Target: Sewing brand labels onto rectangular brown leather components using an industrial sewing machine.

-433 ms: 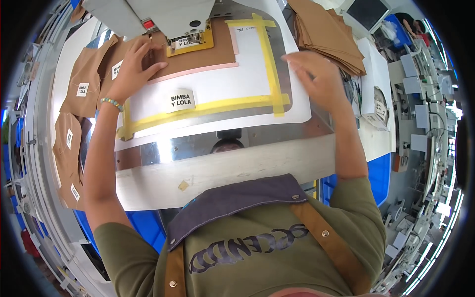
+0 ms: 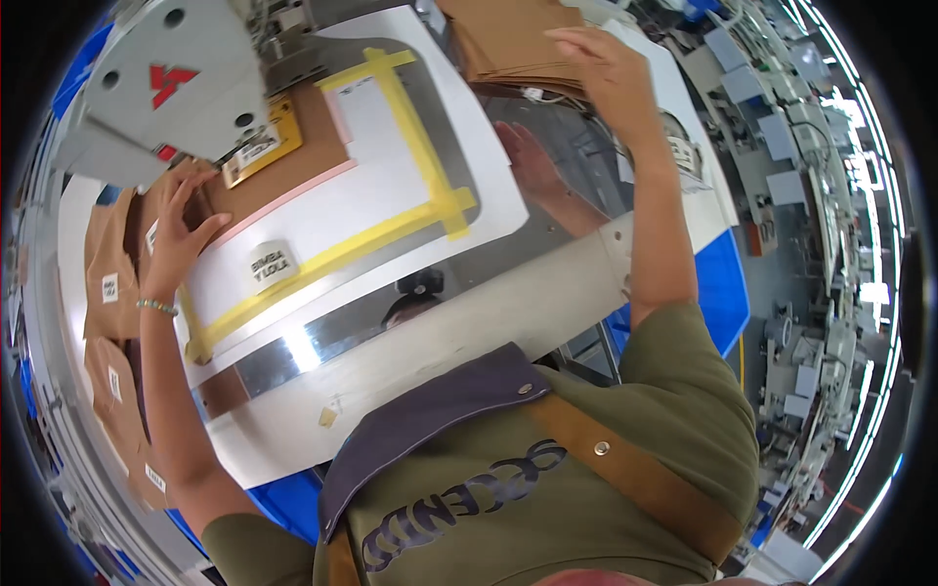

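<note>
My left hand (image 2: 184, 227) lies with fingers spread on a brown panel (image 2: 283, 174), which rests under the sewing machine's head (image 2: 181, 83). A yellow clamp frame (image 2: 285, 127) presses a white label (image 2: 257, 153) onto this panel. Beneath the panel is a white sheet (image 2: 376, 161) bordered by yellow tape. Another white label (image 2: 273, 265) sits on the sheet near the tape. My right hand (image 2: 614, 83) is raised at the far right, empty, its fingers stretched toward a stack of brown panels (image 2: 518, 39). Whether its fingertips touch the stack I cannot tell.
Brown panels with sewn white labels (image 2: 109, 278) hang along the table's left side. A shiny metal plate (image 2: 410, 303) borders the sheet, with the pale table edge (image 2: 430, 356) nearer me. Blue bins (image 2: 718, 293) stand below. Rows of other machines fill the right.
My right hand has moved from beside the white sheet, farther away toward the brown stack. The whole view has turned. My left hand stays on the panel.
</note>
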Tool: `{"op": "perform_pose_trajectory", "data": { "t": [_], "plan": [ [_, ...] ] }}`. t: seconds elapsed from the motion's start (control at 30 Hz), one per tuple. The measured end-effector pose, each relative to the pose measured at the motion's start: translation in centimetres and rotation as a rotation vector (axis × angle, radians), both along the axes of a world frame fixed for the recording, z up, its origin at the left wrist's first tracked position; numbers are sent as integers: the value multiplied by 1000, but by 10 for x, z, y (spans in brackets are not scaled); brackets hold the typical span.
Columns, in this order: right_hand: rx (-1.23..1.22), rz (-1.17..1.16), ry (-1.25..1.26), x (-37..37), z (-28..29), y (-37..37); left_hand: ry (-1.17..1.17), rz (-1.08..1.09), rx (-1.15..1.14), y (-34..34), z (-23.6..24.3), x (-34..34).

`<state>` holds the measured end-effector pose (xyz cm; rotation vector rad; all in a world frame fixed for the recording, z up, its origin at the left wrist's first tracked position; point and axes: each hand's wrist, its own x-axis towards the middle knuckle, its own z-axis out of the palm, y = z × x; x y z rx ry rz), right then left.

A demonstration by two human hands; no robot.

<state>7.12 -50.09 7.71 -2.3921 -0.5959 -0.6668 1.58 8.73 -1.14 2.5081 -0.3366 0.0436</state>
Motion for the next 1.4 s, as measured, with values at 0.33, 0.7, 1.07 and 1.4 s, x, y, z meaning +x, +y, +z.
{"op": "perform_pose_trajectory", "data": {
  "t": [0.33,0.7,1.07,1.4],
  "plan": [
    [-557,-74,-32,42,-37,2,-322,-57,-66,-73,-9,-11],
    [-628,58,-114,56,-42,-14,-356,-87,280,-38,3,-55],
    [-396,-56,-32,56,-40,1,-428,392,384,37,63,-142],
    [-104,-5,-348,94,-3,49,-1624,14,658,-75,112,-219]
  ]
}}
